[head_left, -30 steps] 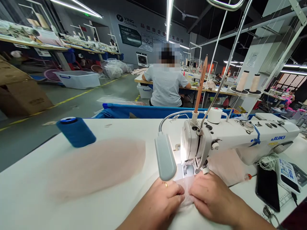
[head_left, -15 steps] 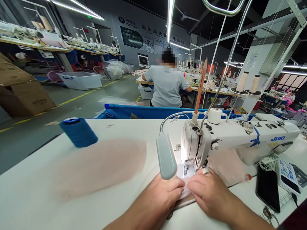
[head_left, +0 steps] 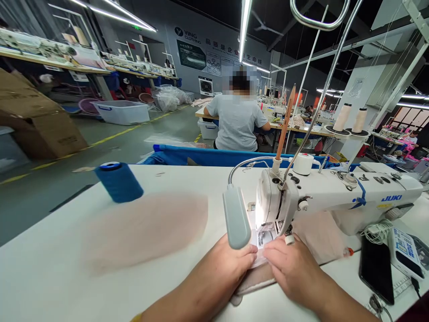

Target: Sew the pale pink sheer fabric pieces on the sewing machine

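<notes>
A white sewing machine (head_left: 321, 201) stands in front of me, its needle and presser foot lit up. Just before the presser foot, my left hand (head_left: 233, 261) pinches a thin, pale pink piece of fabric (head_left: 257, 278). From the other side my right hand (head_left: 293, 266) presses closed fingers onto the same fabric. Both sets of fingertips sit close together, a little short of the needle. A grey lamp head (head_left: 236, 217) hangs over the left fingers and hides part of them. A sheer pink panel (head_left: 157, 228) lies flat to the left.
A blue thread cone (head_left: 119, 182) stands on the white table (head_left: 187, 295). At the right lie a phone (head_left: 377, 270), a white device (head_left: 406, 250) and a coiled cable (head_left: 377, 232). Pink cloth (head_left: 321, 235) lies under the machine arm. Ahead, a person (head_left: 237, 120) sits facing away.
The camera view has shifted slightly, moving the scene right. More of the pink fabric's lower edge shows between my hands. Both hands stay at the presser foot with the fabric.
</notes>
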